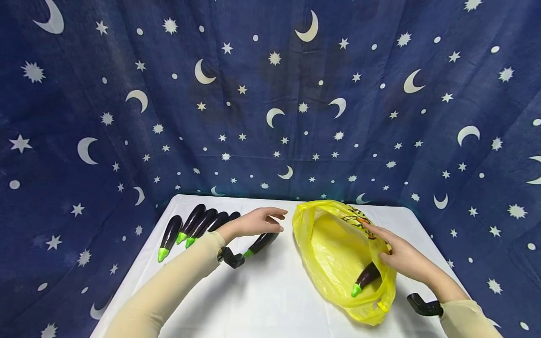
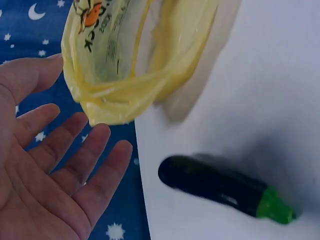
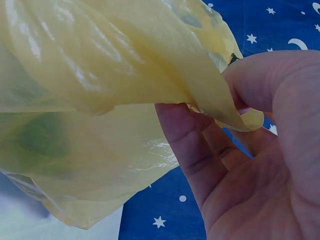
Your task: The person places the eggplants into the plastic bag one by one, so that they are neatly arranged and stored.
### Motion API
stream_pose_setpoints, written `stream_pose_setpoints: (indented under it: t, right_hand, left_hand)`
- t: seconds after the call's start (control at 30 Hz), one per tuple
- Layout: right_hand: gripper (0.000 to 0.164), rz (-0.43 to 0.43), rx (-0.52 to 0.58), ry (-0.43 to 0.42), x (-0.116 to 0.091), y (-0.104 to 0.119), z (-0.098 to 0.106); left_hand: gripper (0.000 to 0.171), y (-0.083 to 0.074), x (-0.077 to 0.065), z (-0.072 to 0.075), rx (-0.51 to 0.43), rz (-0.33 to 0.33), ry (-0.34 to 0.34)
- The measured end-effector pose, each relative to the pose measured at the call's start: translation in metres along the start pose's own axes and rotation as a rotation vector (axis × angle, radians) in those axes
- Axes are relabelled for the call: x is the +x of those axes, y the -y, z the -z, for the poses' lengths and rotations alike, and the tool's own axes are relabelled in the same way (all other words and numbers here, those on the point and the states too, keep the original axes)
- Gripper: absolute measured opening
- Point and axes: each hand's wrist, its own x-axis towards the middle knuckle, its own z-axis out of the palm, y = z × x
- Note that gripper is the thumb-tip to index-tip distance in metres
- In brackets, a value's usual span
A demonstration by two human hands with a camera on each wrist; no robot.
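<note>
A yellow plastic bag (image 1: 334,244) lies with its mouth gaping on the right half of the table, one eggplant (image 1: 367,276) inside near the right rim. My right hand (image 1: 401,256) pinches the bag's right edge; in the right wrist view the thumb and fingers are on either side of the plastic. My left hand (image 1: 255,221) holds nothing, its fingers spread apart in the left wrist view. Close beside it, one dark eggplant (image 2: 215,187) with a green stem end lies on the table. In the head view the left hand and wrist partly cover this eggplant.
Several more eggplants (image 1: 171,234) lie side by side at the table's back left, some partly behind the left forearm. The white table (image 1: 270,291) meets a dark blue curtain (image 1: 253,117) with moons and stars. Each wrist carries a black camera mount (image 1: 424,306).
</note>
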Motion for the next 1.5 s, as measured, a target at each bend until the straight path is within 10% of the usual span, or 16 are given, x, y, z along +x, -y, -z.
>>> stream_pose_setpoints:
  t: [0.4, 1.13, 1.5]
  right_hand:
    - [0.083, -0.016, 0.016, 0.013, 0.001, 0.001, 0.0]
    - [0.084, -0.013, 0.026, -0.002, 0.001, 0.0, -0.002]
    - [0.084, -0.028, 0.015, 0.003, 0.003, 0.0, -0.004]
  left_hand:
    - [0.057, 0.023, -0.009, 0.018, -0.012, 0.146, 0.0]
    - [0.068, 0.054, -0.002, 0.003, 0.032, 0.311, 0.01]
    - [0.078, 0.062, 0.011, 0.006, -0.153, 0.524, 0.036]
